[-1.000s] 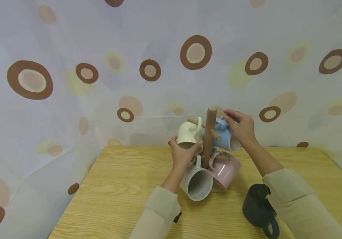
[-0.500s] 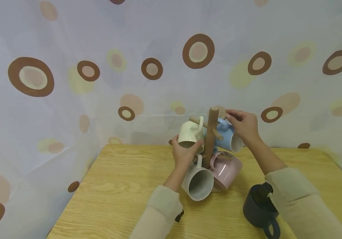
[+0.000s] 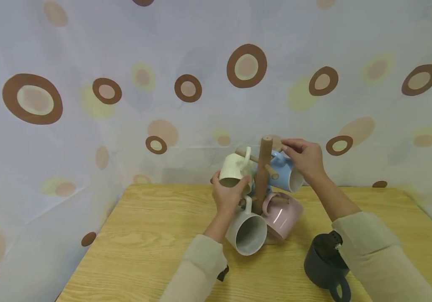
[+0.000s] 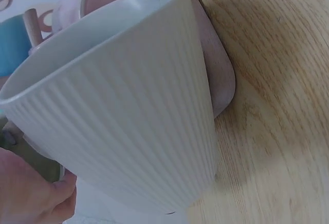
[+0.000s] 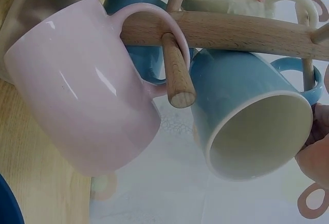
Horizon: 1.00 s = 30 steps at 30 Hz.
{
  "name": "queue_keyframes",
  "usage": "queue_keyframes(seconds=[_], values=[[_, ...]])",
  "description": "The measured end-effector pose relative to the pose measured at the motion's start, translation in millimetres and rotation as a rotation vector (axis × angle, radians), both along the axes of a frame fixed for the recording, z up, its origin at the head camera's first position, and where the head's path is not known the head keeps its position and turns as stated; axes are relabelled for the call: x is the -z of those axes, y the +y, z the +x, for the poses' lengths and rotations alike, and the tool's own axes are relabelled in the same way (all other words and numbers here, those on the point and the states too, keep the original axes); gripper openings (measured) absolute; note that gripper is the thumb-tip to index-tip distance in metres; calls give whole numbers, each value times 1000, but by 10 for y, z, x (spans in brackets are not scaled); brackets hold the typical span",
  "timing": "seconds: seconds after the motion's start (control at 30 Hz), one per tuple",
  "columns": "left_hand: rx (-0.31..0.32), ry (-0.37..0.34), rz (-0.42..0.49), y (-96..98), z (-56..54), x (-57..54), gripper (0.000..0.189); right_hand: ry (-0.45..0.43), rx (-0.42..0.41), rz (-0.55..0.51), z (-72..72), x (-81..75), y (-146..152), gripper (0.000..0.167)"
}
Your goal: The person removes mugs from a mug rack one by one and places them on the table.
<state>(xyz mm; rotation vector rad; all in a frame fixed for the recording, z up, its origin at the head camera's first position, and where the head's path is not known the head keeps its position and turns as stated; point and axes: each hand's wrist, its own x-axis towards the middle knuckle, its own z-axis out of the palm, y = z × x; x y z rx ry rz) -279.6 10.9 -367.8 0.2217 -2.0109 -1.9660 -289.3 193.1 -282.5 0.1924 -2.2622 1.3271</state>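
Head view: left hand's (image 3: pixel 228 195) fingers partly hidden behind cream mug (image 3: pixel 231 167); rear blue mug (image 5: pixel 148 63) largely masked by wooden post (image 3: pixel 264 176). Rack base (image 4: pixel 220 77) mostly covered by grey mug (image 3: pixel 234 234) and pink mug (image 3: pixel 287 217). Dark mug (image 3: pixel 318 266): handle clipped at lower edge. Right wrist view: right hand (image 5: pixel 316 152) cut off; exact fingertip contact indeterminable.

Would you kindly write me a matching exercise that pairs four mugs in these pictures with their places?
1. Cream ceramic mug
2. Glossy pink mug
3. Dark cylindrical mug
4. Ribbed pale-grey mug

A. On the wooden table
B. Below the cream mug, head view
C. Gripped by the left hand
D. Lower peg, right of the wooden post, head view

Pairs: 1-C, 2-D, 3-A, 4-B
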Motion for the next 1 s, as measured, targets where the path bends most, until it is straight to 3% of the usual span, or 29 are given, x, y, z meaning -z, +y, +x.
queue_keyframes(seconds=[0.13,0.27,0.4,0.6,0.83,1.0], values=[[-34,44,-2,-61,-14,-45,80,-17,-3,-3,7,-3,-25,27],[-28,99,-55,-119,-4,-142,79,-5,-3,1,21,-23,-17,27],[-9,85,-106,-170,15,-186,81,-17,-2,-5,31,-27,-3,28],[15,27,-105,-283,22,-141,82,-47,-3,-25,22,3,-23,29],[54,68,-126,-416,8,-150,80,-61,2,-29,32,19,-30,29],[42,101,-120,-463,-32,-200,78,-46,8,-28,29,13,-20,30]])
